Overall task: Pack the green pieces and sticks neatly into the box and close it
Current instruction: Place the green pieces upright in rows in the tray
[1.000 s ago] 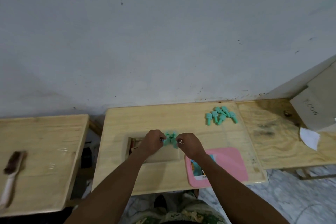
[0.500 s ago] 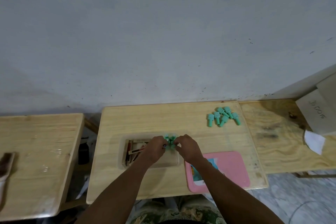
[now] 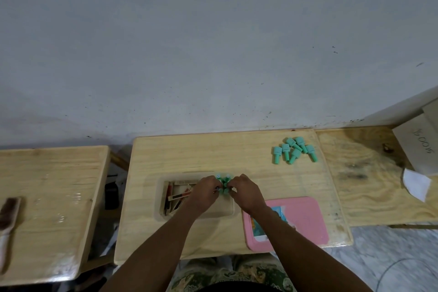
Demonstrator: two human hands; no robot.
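Observation:
A shallow wooden box (image 3: 159,194) lies on the middle table, with several flat wooden sticks (image 3: 176,194) in its left part. My left hand (image 3: 204,191) and my right hand (image 3: 246,191) meet over the box's far right part. Between their fingertips they pinch a small cluster of green pieces (image 3: 224,184), partly hidden by the fingers. A second group of several green peg-shaped pieces (image 3: 294,150) lies loose near the table's far right corner. A pink lid (image 3: 301,218) lies flat to the right of the box, under my right forearm.
A second wooden table (image 3: 47,197) stands to the left with a brush (image 3: 8,220) on it. A plywood board (image 3: 369,173) at the right carries a cardboard box (image 3: 419,144) and a white paper scrap (image 3: 416,184). A grey wall rises behind.
Both hands, holding the green cluster, have come slightly down and nearer over the box's right part. The view has shifted a little; the loose green pieces have not moved.

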